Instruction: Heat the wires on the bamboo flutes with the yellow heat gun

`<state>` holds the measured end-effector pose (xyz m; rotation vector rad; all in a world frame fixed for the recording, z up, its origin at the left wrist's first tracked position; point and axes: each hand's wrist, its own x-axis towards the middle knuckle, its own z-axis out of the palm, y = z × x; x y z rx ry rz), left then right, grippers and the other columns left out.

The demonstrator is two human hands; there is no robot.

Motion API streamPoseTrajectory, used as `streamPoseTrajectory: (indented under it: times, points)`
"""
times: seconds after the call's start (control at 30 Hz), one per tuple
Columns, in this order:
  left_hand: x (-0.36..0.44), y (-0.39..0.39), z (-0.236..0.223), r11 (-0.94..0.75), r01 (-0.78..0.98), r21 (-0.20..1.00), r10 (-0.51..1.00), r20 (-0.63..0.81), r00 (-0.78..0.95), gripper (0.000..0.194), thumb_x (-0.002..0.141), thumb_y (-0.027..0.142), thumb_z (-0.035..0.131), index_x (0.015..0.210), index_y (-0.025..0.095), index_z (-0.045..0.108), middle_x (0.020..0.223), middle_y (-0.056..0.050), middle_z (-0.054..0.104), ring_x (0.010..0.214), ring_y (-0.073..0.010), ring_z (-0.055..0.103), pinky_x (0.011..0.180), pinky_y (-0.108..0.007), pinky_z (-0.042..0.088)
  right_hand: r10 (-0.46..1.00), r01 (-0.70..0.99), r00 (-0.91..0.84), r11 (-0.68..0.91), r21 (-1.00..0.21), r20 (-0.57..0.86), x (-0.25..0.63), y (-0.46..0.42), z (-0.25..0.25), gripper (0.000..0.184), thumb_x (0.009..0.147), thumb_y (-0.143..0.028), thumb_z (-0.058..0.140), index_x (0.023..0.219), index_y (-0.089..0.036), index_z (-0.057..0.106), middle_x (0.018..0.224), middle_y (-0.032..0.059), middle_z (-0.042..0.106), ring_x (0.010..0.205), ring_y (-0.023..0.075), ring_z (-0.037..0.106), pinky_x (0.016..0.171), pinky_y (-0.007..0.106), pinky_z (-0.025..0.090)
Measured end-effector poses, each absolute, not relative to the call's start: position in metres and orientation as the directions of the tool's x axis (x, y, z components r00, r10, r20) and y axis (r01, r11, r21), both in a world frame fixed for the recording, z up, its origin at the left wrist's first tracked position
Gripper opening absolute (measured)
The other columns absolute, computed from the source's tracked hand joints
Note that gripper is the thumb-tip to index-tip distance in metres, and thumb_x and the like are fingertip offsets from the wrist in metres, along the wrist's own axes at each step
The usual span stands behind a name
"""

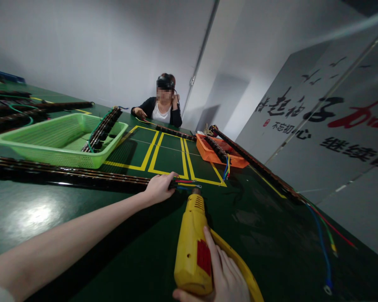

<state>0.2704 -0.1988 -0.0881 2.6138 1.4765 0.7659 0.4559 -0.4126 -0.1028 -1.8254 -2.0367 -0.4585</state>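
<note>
My right hand [225, 268] is wrapped round a yellow heat gun [192, 243], whose nozzle points away from me at the wire ends. My left hand [159, 188] grips the end of a long dark wire bundle [82, 176] that lies along the table to the left. Past my left fingers stick out red, yellow and blue wires [185, 183]. A ring terminal tips the yellow one, close to the nozzle. Whether the nozzle touches any wire I cannot tell.
A green basket [59, 159] and an orange basket [204, 155] hold more dark bundles. Yellow tape [148, 155] marks the green table [271, 243]. Another bundle with loose wires [321, 226] lies along the right edge. Across the table sits a person [160, 109].
</note>
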Motion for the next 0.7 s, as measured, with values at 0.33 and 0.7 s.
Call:
streamPoseTrajectory:
  times: [0.33, 0.7]
  points:
    - [0.273, -0.199, -0.092, -0.568, 0.799, 0.197, 0.789, 0.406, 0.461, 0.044, 0.081, 0.025, 0.054, 0.123, 0.02, 0.044, 0.113, -0.007, 0.064, 0.105, -0.0254, 0.058, 0.088, -0.038, 0.044, 0.822, 0.99, -0.141, 0.117, 0.079, 0.551, 0.447, -0.414, -0.118, 0.126, 0.055, -0.088, 0.05, 0.147, -0.011, 0.014, 0.109, 0.0146, 0.065, 0.091, 0.0331, 0.065, 0.076, 0.043, 0.054]
    - [0.274, -0.2, -0.098, -0.537, 0.813, 0.223, 0.801, 0.436, 0.41, 0.041, 0.082, 0.02, 0.054, 0.122, 0.021, 0.045, 0.114, -0.005, 0.062, 0.105, -0.0233, 0.056, 0.086, -0.035, 0.043, 0.76, 0.971, -0.237, 0.18, 0.156, 0.605, 0.421, -0.417, -0.12, 0.12, 0.066, -0.091, 0.013, 0.148, -0.004, 0.003, 0.103, 0.0158, 0.066, 0.088, 0.0319, 0.066, 0.072, 0.043, 0.054]
